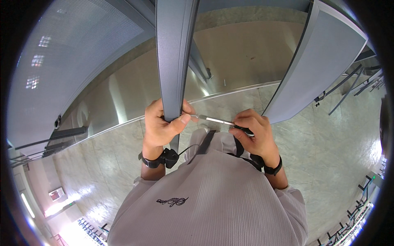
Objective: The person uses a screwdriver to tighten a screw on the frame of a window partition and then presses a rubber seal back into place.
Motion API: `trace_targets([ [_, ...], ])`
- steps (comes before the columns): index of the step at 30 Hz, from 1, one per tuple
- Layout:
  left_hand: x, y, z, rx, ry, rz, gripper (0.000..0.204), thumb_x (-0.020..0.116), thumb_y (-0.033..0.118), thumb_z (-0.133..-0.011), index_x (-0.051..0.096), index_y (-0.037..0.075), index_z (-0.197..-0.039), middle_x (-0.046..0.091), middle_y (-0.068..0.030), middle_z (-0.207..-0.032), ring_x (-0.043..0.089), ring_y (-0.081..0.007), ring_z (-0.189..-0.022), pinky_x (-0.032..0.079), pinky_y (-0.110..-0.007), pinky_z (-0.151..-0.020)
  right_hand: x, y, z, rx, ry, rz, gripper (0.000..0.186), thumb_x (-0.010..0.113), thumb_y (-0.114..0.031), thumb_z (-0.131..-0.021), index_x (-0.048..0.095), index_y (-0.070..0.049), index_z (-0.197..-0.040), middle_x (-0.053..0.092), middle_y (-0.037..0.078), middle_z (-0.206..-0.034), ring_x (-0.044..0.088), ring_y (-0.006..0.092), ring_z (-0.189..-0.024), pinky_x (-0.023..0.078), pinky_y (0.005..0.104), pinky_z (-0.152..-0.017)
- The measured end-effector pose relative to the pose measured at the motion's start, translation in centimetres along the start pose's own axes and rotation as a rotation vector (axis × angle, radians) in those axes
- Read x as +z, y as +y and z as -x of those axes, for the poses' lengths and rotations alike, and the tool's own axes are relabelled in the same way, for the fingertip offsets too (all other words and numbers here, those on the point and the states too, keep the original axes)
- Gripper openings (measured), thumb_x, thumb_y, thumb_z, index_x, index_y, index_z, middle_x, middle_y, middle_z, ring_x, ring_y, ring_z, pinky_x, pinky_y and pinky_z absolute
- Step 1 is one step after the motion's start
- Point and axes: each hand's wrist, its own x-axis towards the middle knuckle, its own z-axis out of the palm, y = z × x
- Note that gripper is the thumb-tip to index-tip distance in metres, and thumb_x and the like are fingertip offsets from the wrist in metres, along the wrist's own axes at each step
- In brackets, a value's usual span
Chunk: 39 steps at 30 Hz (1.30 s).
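Observation:
A tall grey metal post (174,53) stands in front of me, its lower part between the fingers of my left hand (156,129). That hand is closed round the post, the thumb across the near side and fingertips showing at the right edge. My right hand (259,133) is closed on a screwdriver (215,120) with a thin silver shaft. Its dark handle is mostly hidden in my palm. The shaft lies nearly level and points left at the post, just by my left thumb. Whether its tip sits in a screw cannot be made out.
A grey perforated panel (94,37) is at the upper left, and a smooth grey panel (320,57) at the right. Behind the post runs a shiny metal base (242,57). Dark bars (65,134) jut out at the left. Tiled floor (328,156) surrounds me.

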Motion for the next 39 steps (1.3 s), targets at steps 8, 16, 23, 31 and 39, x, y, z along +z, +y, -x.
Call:
trace_targets([
  [8, -0.2, 0.6, -0.3, -0.146, -0.058, -0.213, 0.022, 0.071, 0.006, -0.073, 0.054, -0.001, -0.084, 0.056, -0.0120, -0.070, 0.058, -0.0177, -0.068, 0.049, -0.029, -0.061, -0.3, 0.1, -0.2, -0.099, 0.012, 0.175, 0.026, 0.078, -0.013, -0.064, 0.059, -0.007, -0.081, 0.058, 0.004, -0.079, 0.055, 0.0186, -0.054, 0.043, 0.0281, -0.045],
  [16, 1.0, -0.2, -0.4, -0.141, -0.096, -0.219, 0.029, 0.076, 0.003, -0.068, 0.059, 0.000, -0.092, 0.069, -0.0055, -0.083, 0.062, -0.0109, -0.066, 0.046, -0.023, -0.058, -2.2, 1.2, -0.3, -0.188, -0.075, 0.204, 0.031, 0.080, -0.014, -0.060, 0.061, -0.007, -0.083, 0.058, 0.002, -0.077, 0.055, 0.0184, -0.055, 0.044, 0.0268, -0.046],
  [23, 1.4, 0.7, -0.6, -0.204, -0.042, -0.291, 0.028, 0.073, 0.004, -0.070, 0.059, 0.000, -0.094, 0.069, -0.0051, -0.079, 0.065, -0.0103, -0.068, 0.047, -0.022, -0.059, -1.5, 2.5, 1.0, 0.384, -0.249, -0.416, 0.043, 0.079, -0.009, -0.065, 0.058, -0.005, -0.103, 0.058, 0.008, -0.094, 0.060, 0.0181, -0.081, 0.049, 0.0290, -0.067],
  [31, 2.0, 0.3, -1.0, -0.053, -0.037, -0.394, 0.020, 0.073, 0.010, -0.073, 0.060, 0.002, -0.085, 0.067, -0.0073, -0.072, 0.066, -0.0176, -0.061, 0.048, -0.028, -0.055, 0.6, 6.8, 6.8, 0.534, 0.145, -1.245, 0.022, 0.057, -0.004, -0.086, 0.048, -0.006, -0.106, 0.053, 0.013, -0.112, 0.055, 0.0237, -0.098, 0.047, 0.0365, -0.081],
  [39, 3.3, 1.4, -1.5, 0.017, -0.078, -0.623, 0.022, 0.071, 0.020, -0.074, 0.060, 0.004, -0.083, 0.059, -0.0101, -0.061, 0.059, -0.0265, -0.055, 0.045, -0.033, -0.051, 0.6, 5.2, 5.1, 0.897, 0.216, -0.998, 0.036, 0.036, -0.040, -0.098, 0.045, -0.010, -0.115, 0.055, 0.008, -0.095, 0.048, 0.0181, -0.048, 0.037, 0.0260, -0.043],
])
